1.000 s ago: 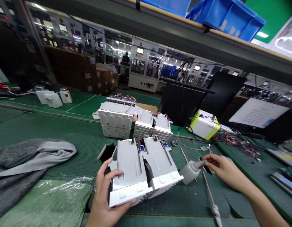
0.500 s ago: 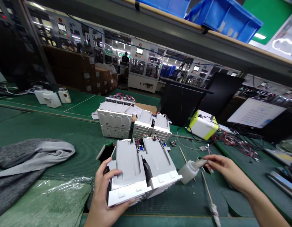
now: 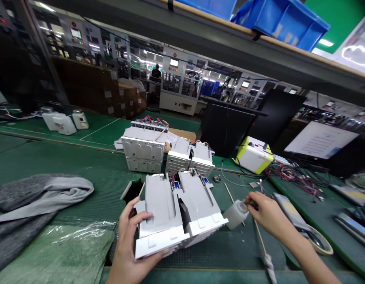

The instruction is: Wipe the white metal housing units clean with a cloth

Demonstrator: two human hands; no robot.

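My left hand (image 3: 129,240) grips the left end of a pale grey plastic housing (image 3: 161,203), thumb underneath and fingers on top. A second, similar housing (image 3: 197,197) sits close against its right side, with coloured wires and blue connectors at the back. Both lie tilted toward me. My right hand (image 3: 263,211) is closed in a pinch at the mouth of a translucent white bottle (image 3: 237,215), which leans beside the right housing. What the fingertips hold is hidden at the bottle's neck. Below that hand lies a thin stick with a whitish wrapped end (image 3: 269,266).
More grey units (image 3: 143,152) stand behind. A grey cloth (image 3: 52,193) and plastic film (image 3: 64,252) lie left. At right are a yellow-white box (image 3: 253,155), tangled wires (image 3: 297,179) and a tape roll (image 3: 321,240). A shelf with blue bins (image 3: 285,23) crosses overhead.
My right hand has moved left and closer to the bottle's mouth. The whitish piece between its fingers and the bottle no longer shows. My left hand and the housings stay put.
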